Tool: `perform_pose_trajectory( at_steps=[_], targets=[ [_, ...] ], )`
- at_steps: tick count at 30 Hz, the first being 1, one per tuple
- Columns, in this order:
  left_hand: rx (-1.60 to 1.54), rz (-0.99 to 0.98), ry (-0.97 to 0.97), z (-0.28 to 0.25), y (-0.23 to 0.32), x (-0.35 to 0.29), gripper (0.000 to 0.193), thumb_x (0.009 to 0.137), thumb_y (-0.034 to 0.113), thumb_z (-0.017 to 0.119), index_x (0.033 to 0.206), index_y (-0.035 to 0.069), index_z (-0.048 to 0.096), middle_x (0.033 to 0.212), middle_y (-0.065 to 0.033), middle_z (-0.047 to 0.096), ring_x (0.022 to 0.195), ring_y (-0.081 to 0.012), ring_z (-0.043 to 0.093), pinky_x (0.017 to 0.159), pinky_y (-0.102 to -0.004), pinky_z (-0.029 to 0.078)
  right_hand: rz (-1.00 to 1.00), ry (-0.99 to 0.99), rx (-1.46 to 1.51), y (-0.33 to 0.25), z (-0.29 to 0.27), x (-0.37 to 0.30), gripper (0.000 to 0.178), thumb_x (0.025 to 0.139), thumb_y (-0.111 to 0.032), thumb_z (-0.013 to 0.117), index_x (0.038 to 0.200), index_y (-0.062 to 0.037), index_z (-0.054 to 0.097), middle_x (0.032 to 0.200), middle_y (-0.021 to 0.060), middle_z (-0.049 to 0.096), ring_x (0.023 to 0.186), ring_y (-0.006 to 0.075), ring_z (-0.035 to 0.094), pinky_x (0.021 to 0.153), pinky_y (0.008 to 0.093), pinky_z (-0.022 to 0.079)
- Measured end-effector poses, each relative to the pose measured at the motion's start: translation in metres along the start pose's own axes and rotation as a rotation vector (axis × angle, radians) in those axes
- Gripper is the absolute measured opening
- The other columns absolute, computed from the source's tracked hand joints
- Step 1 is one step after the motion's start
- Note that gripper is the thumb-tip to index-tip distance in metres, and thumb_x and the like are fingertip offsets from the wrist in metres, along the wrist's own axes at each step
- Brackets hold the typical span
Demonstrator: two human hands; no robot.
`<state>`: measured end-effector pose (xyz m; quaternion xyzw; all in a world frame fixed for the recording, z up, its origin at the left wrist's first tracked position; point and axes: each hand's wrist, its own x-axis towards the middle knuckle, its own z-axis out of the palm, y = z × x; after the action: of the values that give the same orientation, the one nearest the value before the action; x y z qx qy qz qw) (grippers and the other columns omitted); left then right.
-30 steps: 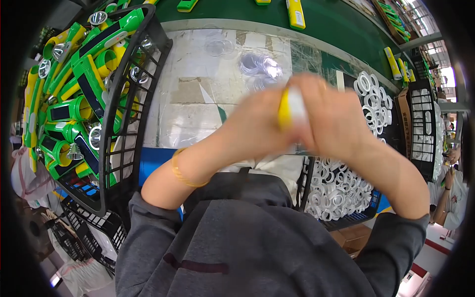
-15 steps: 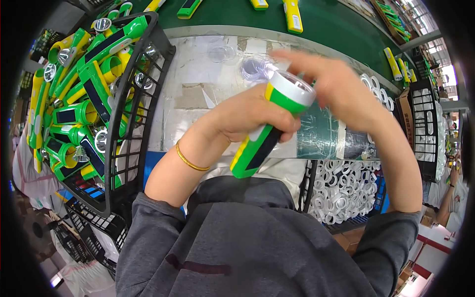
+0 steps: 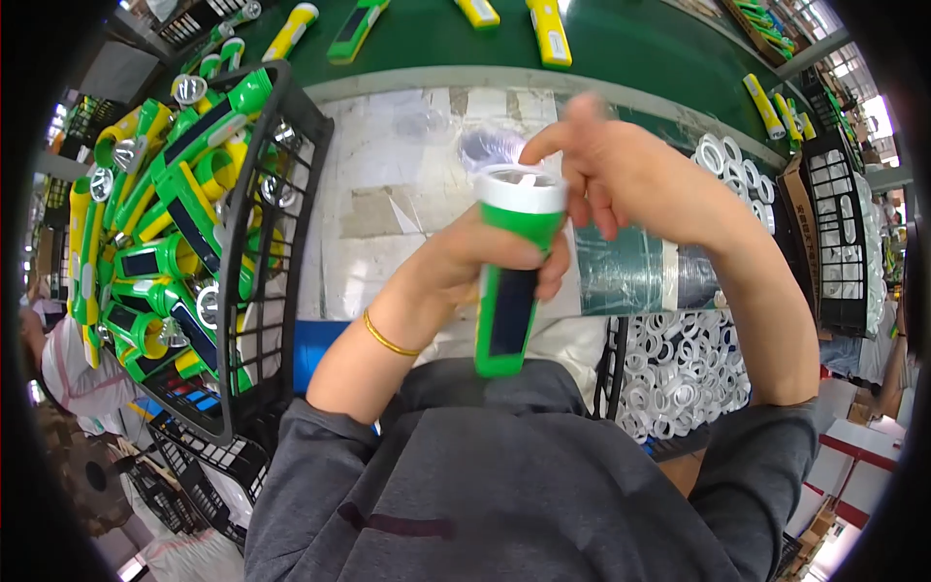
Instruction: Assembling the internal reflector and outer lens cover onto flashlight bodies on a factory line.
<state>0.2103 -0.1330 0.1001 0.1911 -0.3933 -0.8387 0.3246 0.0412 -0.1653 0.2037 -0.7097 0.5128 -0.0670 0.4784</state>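
Note:
My left hand (image 3: pixel 475 254) is wrapped round the body of a green flashlight (image 3: pixel 521 227) with a dark panel on its side. It stands nearly upright, its head toward the far side. A white ring (image 3: pixel 529 198) sits on the head, round the shiny reflector. Just right of the head, my right hand (image 3: pixel 626 179) hovers with its fingers apart and slightly bent; the fingertips are somewhat blurred. I see nothing in that hand. Behind the flashlight lies a stack of clear round lenses (image 3: pixel 490 147) on the worktable (image 3: pixel 364 223).
At left, a black crate (image 3: pixel 233 320) holds many green and yellow flashlights (image 3: pixel 184 209). White rings fill a crate (image 3: pixel 674 373) by my right side; more white rings (image 3: pixel 734 165) lie on the table's right. Across the far side runs a green conveyor belt (image 3: pixel 427 44) carrying flashlights (image 3: pixel 550 34).
The flashlight has swung from a slant to nearly upright, its head moving left with my left hand. My right hand has shifted slightly, its fingers still apart beside the head.

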Motion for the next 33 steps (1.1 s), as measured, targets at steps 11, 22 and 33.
perform_pose_trajectory(
  at_steps=[11,22,33],
  targets=[
    [-0.180,0.130,0.178,-0.006,0.002,0.001,0.065,0.073,0.013,0.074,0.122,0.004,0.033,0.093,-0.0137,0.056,0.074,-0.0210,0.060,0.068,-0.0339,0.049,-0.134,-0.300,0.665,0.103,0.128,-0.023,0.100,0.078,-0.080,0.032,0.144,-0.0060,0.022,0.131,0.0126,0.046,0.116,0.0237,0.053,0.093,0.0364,0.046],
    [0.923,0.547,0.454,0.049,0.003,0.045,0.080,0.079,0.003,0.061,0.137,-0.002,0.007,0.132,-0.0193,0.028,0.120,-0.0268,0.036,0.102,-0.0399,0.031,-0.229,0.049,1.301,0.124,0.119,0.004,0.087,0.082,-0.074,0.034,0.141,-0.0099,0.026,0.136,0.0101,0.040,0.121,0.0211,0.046,0.095,0.0383,0.043],
    [1.259,0.342,0.562,0.025,0.020,-0.053,0.056,0.074,0.007,0.071,0.124,0.003,0.046,0.131,-0.0206,0.037,0.120,-0.0341,0.042,0.096,-0.0384,0.039,-0.036,0.386,1.128,0.167,-0.011,0.091,0.064,0.087,-0.066,0.041,0.105,-0.0068,0.055,0.070,0.0037,0.058,0.046,0.0076,0.047,0.037,0.0198,0.036]
  ],
)
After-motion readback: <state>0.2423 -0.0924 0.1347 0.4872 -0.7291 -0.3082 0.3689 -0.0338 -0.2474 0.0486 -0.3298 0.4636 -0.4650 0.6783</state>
